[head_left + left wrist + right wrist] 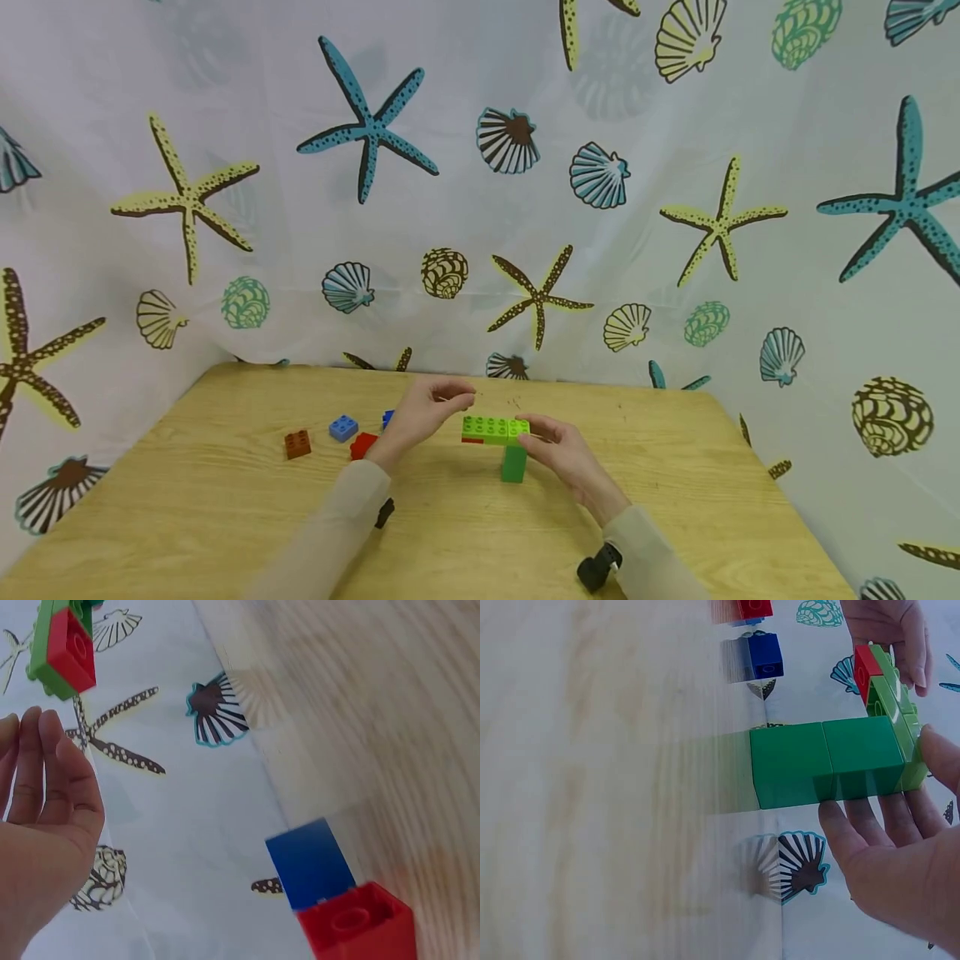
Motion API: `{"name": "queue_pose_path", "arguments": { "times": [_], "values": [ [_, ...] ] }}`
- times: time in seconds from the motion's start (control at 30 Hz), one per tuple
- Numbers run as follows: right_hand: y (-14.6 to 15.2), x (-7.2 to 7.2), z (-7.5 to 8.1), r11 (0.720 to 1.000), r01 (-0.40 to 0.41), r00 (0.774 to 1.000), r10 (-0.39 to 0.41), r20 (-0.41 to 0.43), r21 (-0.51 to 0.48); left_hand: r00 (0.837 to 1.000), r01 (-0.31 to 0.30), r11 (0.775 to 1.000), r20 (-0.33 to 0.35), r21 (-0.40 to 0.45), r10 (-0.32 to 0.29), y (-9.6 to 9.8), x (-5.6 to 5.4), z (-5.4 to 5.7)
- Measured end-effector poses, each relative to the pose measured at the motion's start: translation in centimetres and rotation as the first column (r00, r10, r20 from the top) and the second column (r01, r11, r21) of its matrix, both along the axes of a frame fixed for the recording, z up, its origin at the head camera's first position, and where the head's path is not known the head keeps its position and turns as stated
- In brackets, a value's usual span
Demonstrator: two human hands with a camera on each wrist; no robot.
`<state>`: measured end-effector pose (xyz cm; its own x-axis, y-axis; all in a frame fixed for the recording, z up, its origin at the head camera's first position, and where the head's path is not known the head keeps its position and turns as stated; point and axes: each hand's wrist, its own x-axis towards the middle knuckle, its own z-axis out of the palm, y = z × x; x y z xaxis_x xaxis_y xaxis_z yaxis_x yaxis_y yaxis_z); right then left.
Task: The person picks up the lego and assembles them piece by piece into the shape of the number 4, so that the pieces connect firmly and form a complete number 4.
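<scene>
A toy brick build stands on the table: two dark green bricks (791, 766) stacked as an upright column, with lime green bricks (487, 428) across the top reaching out to the left. Under the free left end is a red brick (71, 654). My right hand (564, 454) holds the build at the column's top, thumb on the near side of the lime brick and fingers behind. Just left of the overhanging end hovers my left hand (431, 410), fingers loosely bent with nothing in them.
To the left on the wooden table (225, 500) lie a brown brick (297, 444), a light blue brick (343, 428), a red brick (363, 446) and a dark blue brick (387, 418), partly behind my left hand. A cloth (450, 208) printed with shells and starfish hangs around the table.
</scene>
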<state>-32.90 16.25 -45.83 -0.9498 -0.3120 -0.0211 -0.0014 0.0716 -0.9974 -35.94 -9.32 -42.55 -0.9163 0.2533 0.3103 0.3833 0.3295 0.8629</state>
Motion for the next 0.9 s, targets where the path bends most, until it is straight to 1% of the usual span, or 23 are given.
{"name": "queue_pose_path", "arguments": {
  "times": [0.1, 0.17, 0.23, 0.3, 0.47, 0.57, 0.63, 0.73, 0.8, 0.9],
  "values": [
    [-0.1, 0.0, 0.1, 1.0, -0.008, 1.0, 0.008, -0.004, -0.01, 1.0, 0.023, 0.999, 0.014, 0.032, -0.023, -1.2, -0.4, -0.1],
    [-0.1, 0.1, 0.1, 1.0, -0.009, 1.0, 0.009, -0.009, -0.01, 0.999, 0.044, 0.998, 0.022, 0.038, -0.045, -1.9, -0.6, -0.2],
    [-0.2, 0.2, 0.2, 1.0, -0.007, 1.0, 0.007, -0.017, -0.002, 0.997, 0.061, 0.998, 0.035, 0.026, -0.062, -2.5, -0.7, -0.5],
    [-0.2, 0.3, 0.2, 1.0, -0.005, 1.0, 0.005, -0.024, 0.007, 0.996, 0.075, 0.997, 0.049, -0.003, -0.075, -3.2, -0.9, -0.8],
    [-0.1, 0.3, 0.2, 1.0, -0.004, 1.0, 0.005, -0.027, 0.007, 0.993, 0.083, 0.994, 0.091, -0.067, -0.077, -4.8, -1.4, -1.3],
    [-0.1, 0.1, 0.2, 1.0, -0.001, 1.0, 0.001, -0.021, -0.001, 0.992, 0.073, 0.994, 0.109, -0.08, -0.064, -5.7, -1.8, -1.6],
    [-0.1, 0.0, 0.2, 1.0, 0.003, 1.0, -0.003, -0.016, -0.003, 0.993, 0.054, 0.994, 0.109, -0.094, -0.044, -6.2, -2.1, -1.6],
    [0.0, -0.1, 0.2, 1.0, 0.002, 1.0, -0.002, -0.012, -0.002, 0.994, 0.017, 0.993, 0.113, -0.115, -0.004, -7.1, -2.4, -1.8],
    [0.0, -0.1, 0.2, 1.0, -0.003, 1.0, 0.003, -0.006, -0.006, 0.992, -0.016, 0.991, 0.121, -0.136, 0.033, -7.6, -2.6, -1.9],
    [0.0, -0.1, 0.2, 1.0, -0.01, 1.0, 0.011, 0.002, -0.014, 0.988, -0.039, 0.988, 0.145, -0.152, 0.061, -8.3, -3.0, -2.0]
  ]
}}
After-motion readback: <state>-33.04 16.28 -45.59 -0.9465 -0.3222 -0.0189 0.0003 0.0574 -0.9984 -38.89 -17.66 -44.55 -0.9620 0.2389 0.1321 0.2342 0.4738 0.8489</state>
